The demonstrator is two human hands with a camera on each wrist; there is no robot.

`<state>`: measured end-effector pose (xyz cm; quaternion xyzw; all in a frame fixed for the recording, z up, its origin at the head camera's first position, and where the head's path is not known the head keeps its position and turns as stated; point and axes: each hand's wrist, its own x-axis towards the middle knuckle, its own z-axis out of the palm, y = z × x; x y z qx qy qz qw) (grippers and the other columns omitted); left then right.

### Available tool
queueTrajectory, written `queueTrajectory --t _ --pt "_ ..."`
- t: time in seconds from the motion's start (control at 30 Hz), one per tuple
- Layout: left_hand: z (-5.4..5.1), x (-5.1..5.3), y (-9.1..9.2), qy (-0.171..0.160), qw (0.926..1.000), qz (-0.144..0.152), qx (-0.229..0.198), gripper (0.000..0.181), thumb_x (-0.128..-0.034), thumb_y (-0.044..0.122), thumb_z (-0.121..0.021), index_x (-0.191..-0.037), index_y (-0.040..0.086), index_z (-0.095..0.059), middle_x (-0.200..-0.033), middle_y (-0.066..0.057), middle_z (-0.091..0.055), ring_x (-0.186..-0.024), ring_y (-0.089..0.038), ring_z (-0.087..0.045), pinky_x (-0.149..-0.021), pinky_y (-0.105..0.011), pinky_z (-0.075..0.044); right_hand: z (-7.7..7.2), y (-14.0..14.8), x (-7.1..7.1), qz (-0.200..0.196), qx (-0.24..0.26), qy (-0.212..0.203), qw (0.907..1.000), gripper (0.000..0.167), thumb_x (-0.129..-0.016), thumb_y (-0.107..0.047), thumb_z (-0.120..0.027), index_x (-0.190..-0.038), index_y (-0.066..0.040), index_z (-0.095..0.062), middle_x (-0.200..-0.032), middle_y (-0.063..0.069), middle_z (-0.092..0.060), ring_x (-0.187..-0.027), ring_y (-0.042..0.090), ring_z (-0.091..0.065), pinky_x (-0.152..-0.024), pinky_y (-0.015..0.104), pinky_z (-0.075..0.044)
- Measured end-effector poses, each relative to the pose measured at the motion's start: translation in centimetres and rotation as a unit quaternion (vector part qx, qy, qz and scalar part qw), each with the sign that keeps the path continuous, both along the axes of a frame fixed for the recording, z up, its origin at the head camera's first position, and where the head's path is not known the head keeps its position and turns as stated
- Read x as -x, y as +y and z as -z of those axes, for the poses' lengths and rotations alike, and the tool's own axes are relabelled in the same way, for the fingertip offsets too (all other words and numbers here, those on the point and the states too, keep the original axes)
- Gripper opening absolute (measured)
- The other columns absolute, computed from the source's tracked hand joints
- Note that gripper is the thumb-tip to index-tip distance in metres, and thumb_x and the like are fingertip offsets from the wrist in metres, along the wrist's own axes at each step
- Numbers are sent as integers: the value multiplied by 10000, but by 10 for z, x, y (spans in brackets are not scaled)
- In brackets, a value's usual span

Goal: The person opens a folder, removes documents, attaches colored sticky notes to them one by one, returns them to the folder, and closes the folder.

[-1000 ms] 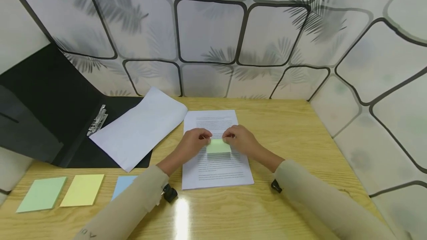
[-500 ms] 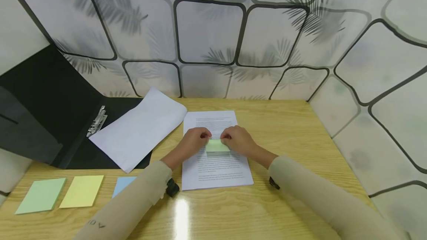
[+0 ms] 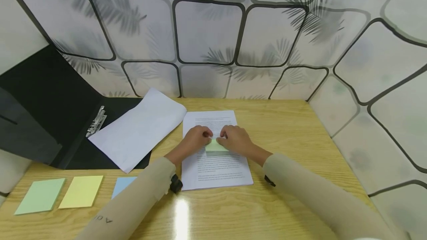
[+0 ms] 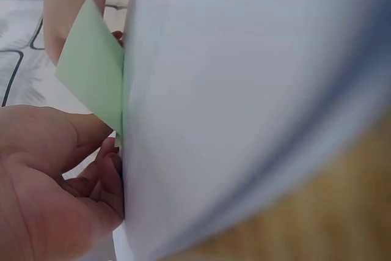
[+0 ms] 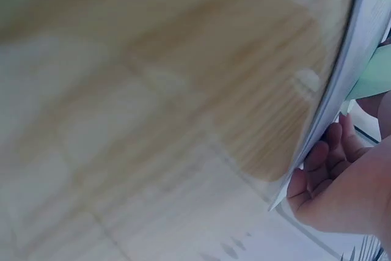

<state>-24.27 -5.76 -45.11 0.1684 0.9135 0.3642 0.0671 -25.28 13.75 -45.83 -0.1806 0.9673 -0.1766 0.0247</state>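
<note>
A light green sticky note (image 3: pixel 215 146) lies across the middle of a printed sheet (image 3: pixel 223 173), the top one of a paper stack. My left hand (image 3: pixel 194 140) pinches the note's upper left corner, thumb inward and fingers curled. At the upper right corner my right hand (image 3: pixel 236 140) does the same. Seen from the left wrist, the free part of the green note (image 4: pixel 91 65) stands up off the page, while its far edge is at the paper. The right wrist view catches only a strip of the note (image 5: pixel 374 76) beside my curled fingers (image 5: pixel 316 156).
An open black folder (image 3: pixel 80 155) with a metal clip (image 3: pixel 96 121) stands at the left. Loose white sheets (image 3: pixel 143 129) lie across it. Green (image 3: pixel 40 196), yellow (image 3: pixel 81 192) and blue (image 3: pixel 122 185) sticky note pads line the front left of the wooden table (image 3: pixel 280 129). A patterned wall rises behind.
Both hands stay at the note's top edge. My right hand has slid slightly left, so the hands are closer together and cover more of the note. Folder and pads are unmoved.
</note>
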Motion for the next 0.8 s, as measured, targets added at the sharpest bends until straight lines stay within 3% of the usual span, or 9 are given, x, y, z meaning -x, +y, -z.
queueTrajectory --t 0.27,0.53,0.8 --pt "2 5 5 -107 9998 -109 117 116 -954 109 -687 -1039 51 -739 -973 -77 -674 -898 -196 -588 -848 -365 -490 -1 -11 1 217 -438 24 9988 348 -942 -463 -674 -977 -117 -697 -923 20 -711 -795 189 -619 -804 424 -484" --pt "7 5 -3 -122 9998 -111 -117 87 -963 41 -651 -989 69 -729 -980 -68 -687 -907 -189 -600 -854 -354 -499 -5 -1 -3 287 -41 -191 9994 193 -962 -320 -687 -971 -128 -706 -855 -8 -652 -721 155 -559 -670 329 -447" --pt "6 0 -12 -108 9992 -119 -355 110 -946 -5 -641 -982 55 -726 -983 -79 -690 -897 -195 -601 -839 -363 -509 -3 17 -3 433 60 -294 9986 180 -972 -303 -665 -1025 -135 -704 -882 -7 -652 -769 167 -561 -717 339 -430"
